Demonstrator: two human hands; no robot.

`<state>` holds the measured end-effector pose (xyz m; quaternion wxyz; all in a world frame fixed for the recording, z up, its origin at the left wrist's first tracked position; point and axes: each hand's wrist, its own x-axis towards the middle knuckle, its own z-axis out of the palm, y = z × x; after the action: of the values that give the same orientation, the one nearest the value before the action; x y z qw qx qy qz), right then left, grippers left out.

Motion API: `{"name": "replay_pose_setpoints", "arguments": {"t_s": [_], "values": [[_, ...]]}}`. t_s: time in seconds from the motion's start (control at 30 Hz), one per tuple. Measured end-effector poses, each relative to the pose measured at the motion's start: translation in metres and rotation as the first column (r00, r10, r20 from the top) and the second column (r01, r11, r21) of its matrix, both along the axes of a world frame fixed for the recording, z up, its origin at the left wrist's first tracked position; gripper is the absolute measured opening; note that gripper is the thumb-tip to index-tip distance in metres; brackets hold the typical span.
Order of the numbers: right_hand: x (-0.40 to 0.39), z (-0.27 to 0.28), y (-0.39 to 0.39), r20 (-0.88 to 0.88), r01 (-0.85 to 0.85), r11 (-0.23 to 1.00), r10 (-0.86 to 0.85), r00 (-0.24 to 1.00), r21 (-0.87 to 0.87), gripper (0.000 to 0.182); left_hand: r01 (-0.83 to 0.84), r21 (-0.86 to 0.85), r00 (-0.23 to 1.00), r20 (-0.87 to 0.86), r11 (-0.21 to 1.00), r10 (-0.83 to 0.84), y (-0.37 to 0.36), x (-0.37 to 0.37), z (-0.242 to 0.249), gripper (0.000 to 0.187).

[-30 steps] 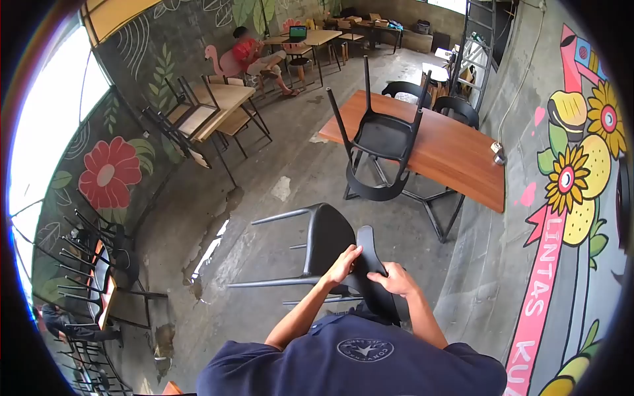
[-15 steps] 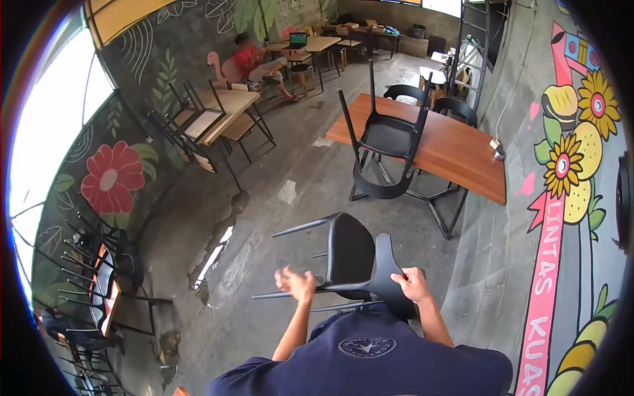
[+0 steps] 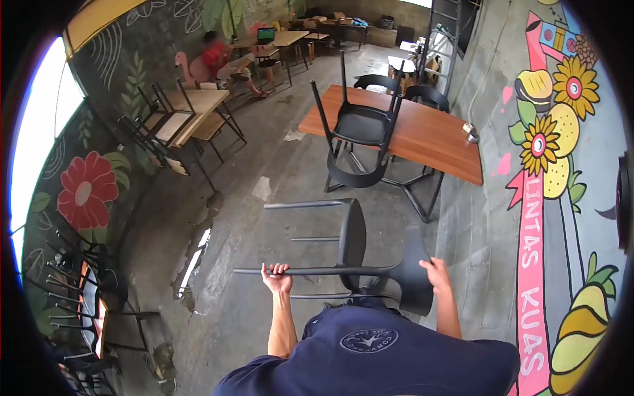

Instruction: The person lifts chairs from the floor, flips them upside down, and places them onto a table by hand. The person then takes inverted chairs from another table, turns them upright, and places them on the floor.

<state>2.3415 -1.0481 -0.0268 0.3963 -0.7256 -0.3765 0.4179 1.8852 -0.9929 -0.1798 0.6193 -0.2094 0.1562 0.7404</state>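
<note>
A dark chair [image 3: 354, 231] lies on its side between the two hands, in front of the torso and off the near long edge of the brown desk [image 3: 439, 140]. Its long axis runs from left to right: the legs point left, the backrest [image 3: 415, 270] stands at the right, and the seat rises between the hands, beyond them. The left hand [image 3: 277, 278] has its fingers wrapped around the closest leg, toward its free end. The right hand [image 3: 436, 276] is clamped on the outer edge of the backrest, some fingers hidden behind it; of the two, this hand is nearer the desk. Another chair [image 3: 362, 125] rests upside down near the desk's left end, its back hanging past the near edge. Whether the held chair touches the floor [image 3: 244, 228] cannot be told.
</note>
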Motion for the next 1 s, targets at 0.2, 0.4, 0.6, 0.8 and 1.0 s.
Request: {"name": "replay_pose_setpoints", "arguments": {"t_s": [0.2, 0.4, 0.6, 0.8, 1.0], "values": [[0.075, -0.037, -0.037, 0.509, 0.299, 0.954, -0.244, 0.825, -0.029, 0.035, 0.494, 0.442, 0.867, -0.314, 0.748, -0.387, 0.023, 0.080, 0.095, 0.049], [0.062, -0.066, -0.057, 0.679, 0.090, 0.992, -0.126, 0.723, 0.088, 0.048, 0.768, 0.506, 0.638, -0.661, 0.393, -0.396, 0.020, 0.156, 0.148, 0.045], [-0.065, 0.032, -0.011, 0.596, -0.551, 0.784, 0.305, 0.743, 0.285, 0.049, 0.936, 0.317, 0.350, -0.870, 0.150, -0.347, 0.009, 0.220, 0.175, 0.051], [-0.085, 0.007, 0.006, 0.509, -0.395, 0.875, 0.213, 0.834, 0.281, 0.020, 0.947, 0.314, 0.311, -0.831, 0.074, -0.461, 0.017, 0.225, 0.164, 0.042], [-0.052, -0.005, 0.010, 0.542, -0.176, 0.928, -0.032, 0.839, 0.327, 0.019, 0.993, 0.091, 0.113, -0.873, 0.068, -0.475, 0.035, 0.206, 0.148, 0.044]]}}
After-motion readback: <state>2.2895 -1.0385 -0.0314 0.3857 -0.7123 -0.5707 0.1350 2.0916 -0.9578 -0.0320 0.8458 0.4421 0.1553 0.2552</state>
